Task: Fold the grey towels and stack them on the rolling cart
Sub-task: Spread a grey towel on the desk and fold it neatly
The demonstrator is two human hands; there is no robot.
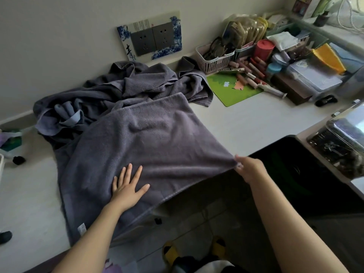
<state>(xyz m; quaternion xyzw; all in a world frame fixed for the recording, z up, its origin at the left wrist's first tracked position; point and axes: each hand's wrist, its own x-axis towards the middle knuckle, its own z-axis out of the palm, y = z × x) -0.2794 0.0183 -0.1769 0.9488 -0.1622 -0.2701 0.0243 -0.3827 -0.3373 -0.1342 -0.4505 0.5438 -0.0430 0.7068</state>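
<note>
A grey towel (149, 142) lies spread over the white desk (246, 117), its near edge hanging past the desk's front. My left hand (127, 187) rests flat on it, fingers apart, near the front edge. My right hand (249, 167) pinches the towel's near right corner and holds it stretched out beyond the desk edge. Behind it, a crumpled heap of more grey towels (126, 85) sits against the wall. No rolling cart is in view.
Right of the heap lie a green mat (234, 89), a white basket (214, 58), a red tin (264, 49), lipsticks and boxes. A clear container (340, 146) stands at the right. A dark gap (295, 174) opens below the desk's right part. Yellow slippers (171, 253) are on the floor.
</note>
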